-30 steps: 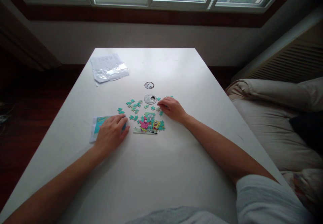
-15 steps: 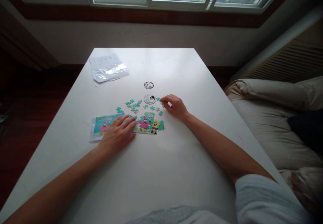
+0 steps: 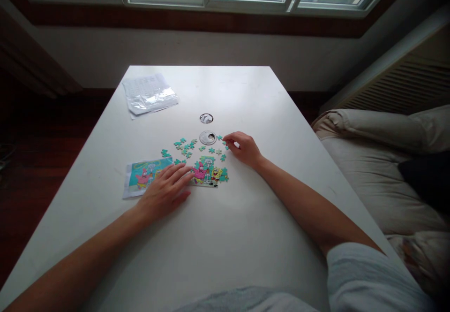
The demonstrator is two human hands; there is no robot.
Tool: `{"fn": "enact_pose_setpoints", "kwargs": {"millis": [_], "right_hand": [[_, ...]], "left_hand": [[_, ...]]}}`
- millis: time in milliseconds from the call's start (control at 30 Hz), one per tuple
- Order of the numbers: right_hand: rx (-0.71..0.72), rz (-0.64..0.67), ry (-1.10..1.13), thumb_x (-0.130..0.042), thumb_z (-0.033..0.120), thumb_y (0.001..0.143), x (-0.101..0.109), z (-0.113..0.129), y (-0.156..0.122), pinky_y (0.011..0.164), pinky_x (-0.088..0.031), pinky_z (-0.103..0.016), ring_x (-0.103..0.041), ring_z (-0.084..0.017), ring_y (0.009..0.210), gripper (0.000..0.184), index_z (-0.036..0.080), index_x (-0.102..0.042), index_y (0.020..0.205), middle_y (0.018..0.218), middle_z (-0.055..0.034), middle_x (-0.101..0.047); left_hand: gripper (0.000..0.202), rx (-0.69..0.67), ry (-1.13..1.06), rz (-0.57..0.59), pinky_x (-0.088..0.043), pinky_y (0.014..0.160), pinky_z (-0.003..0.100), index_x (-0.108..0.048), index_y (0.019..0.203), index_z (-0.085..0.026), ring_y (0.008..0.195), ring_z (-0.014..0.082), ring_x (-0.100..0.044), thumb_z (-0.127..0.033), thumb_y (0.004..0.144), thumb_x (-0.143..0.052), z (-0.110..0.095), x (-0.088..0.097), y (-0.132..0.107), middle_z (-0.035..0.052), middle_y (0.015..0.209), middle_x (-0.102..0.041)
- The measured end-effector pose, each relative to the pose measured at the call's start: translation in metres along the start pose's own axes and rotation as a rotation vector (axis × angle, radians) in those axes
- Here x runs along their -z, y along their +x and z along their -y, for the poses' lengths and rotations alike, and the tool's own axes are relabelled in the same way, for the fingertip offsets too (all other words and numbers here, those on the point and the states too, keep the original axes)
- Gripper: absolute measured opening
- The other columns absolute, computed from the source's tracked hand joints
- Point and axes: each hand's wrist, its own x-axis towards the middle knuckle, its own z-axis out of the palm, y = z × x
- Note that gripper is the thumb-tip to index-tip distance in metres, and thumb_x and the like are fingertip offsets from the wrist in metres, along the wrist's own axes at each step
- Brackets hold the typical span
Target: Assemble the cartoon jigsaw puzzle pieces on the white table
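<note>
On the white table (image 3: 225, 237) lies a partly joined jigsaw puzzle (image 3: 207, 171) with a pink, a pale green and a yellow cartoon figure. My left hand (image 3: 167, 187) is open, palm down, its fingertips over the puzzle's left edge. It also covers the right part of a picture sheet (image 3: 140, 178) showing similar figures. Loose teal puzzle pieces (image 3: 184, 148) are scattered beyond the puzzle. My right hand (image 3: 242, 148) rests right of them, fingers loosely bent and thumb a little apart, tips at a few pieces. Nothing shows lifted in it.
Behind the pieces are a round grommet cover (image 3: 207, 137) and a round hole (image 3: 206, 118) in the tabletop. A clear plastic bag with papers (image 3: 149, 95) lies at the far left. A beige sofa (image 3: 372, 171) stands along the right side, and windows are ahead.
My left hand's fingers have slid slightly to the right over the puzzle's left edge and spread a little. My right hand stays in place. The view has shifted slightly.
</note>
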Motion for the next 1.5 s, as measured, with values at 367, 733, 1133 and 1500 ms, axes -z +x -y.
{"fn": "enact_pose_setpoints", "kwargs": {"millis": [367,733,1133,1500], "right_hand": [[-0.074,-0.111,-0.021,-0.056,0.019,0.092,0.005,-0.007,0.0,0.074,-0.05,-0.034,-0.064,-0.02,0.081,0.017,0.024,-0.071,0.097,0.091,-0.004,-0.072],[-0.14,-0.165,-0.005,-0.058,0.018,0.088,0.004,-0.012,0.001,0.072,-0.05,-0.031,-0.063,-0.018,0.077,0.015,0.022,-0.072,0.093,0.087,-0.0022,-0.073],[-0.134,-0.129,0.026,-0.058,0.016,0.086,0.002,-0.012,0.0,0.071,-0.049,-0.03,-0.064,-0.017,0.077,0.019,0.023,-0.073,0.095,0.086,-0.0014,-0.073],[-0.125,-0.137,0.014,-0.058,0.015,0.086,0.002,-0.012,0.0,0.071,-0.05,-0.03,-0.064,-0.017,0.077,0.019,0.023,-0.073,0.095,0.086,-0.0015,-0.072]], "left_hand": [[0.042,-0.198,-0.087,0.09,-0.037,0.12,0.049,-0.052,0.144,-0.021,0.143,0.0265,-0.044,-0.03,0.103,-0.047,-0.011,0.003,-0.001,0.0106,0.155,-0.048],[0.032,-0.217,-0.074,0.074,-0.047,0.109,0.048,-0.059,0.132,-0.021,0.132,0.0283,-0.053,-0.025,0.102,-0.049,-0.015,0.003,-0.002,0.0105,0.145,-0.057],[0.033,-0.229,-0.076,0.059,-0.048,0.107,0.048,-0.058,0.133,-0.023,0.13,0.0285,-0.053,-0.024,0.101,-0.051,-0.014,0.002,-0.002,0.0104,0.144,-0.057],[0.031,-0.226,-0.079,0.047,-0.05,0.104,0.047,-0.06,0.13,-0.024,0.128,0.0282,-0.055,-0.022,0.1,-0.051,-0.016,0.004,-0.002,0.0098,0.142,-0.059]]}}
